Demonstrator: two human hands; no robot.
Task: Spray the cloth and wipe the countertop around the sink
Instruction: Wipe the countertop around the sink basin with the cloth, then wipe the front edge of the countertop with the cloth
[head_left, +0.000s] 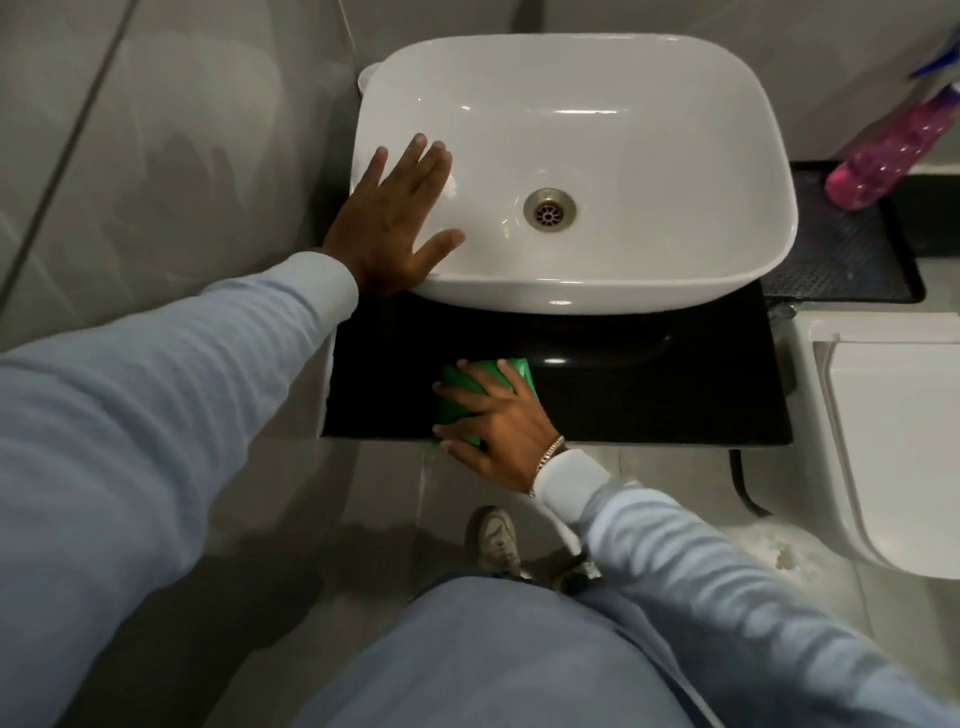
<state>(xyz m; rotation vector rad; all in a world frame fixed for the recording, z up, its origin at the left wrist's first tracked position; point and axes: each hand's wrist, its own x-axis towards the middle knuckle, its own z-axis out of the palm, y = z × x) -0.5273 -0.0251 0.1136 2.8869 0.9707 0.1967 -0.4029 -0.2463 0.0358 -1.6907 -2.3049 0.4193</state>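
A white vessel sink (597, 119) stands on a glossy black countertop (675, 405). A folded green cloth (462, 387) lies flat on the countertop's front strip, left of the middle. My right hand (498, 421) presses down on the cloth with spread fingers, its heel over the front edge. My left hand (397, 218) rests flat and open on the sink's left rim, holding nothing. A pink spray bottle (888, 150) with a purple head stands at the far right, behind the sink.
The spray bottle stands on a black ribbed mat (852, 260) right of the sink. A white toilet (893, 436) sits close to the countertop's right end. Grey tiled wall fills the left. My shoe (493, 538) stands on the grey floor below the counter's front edge.
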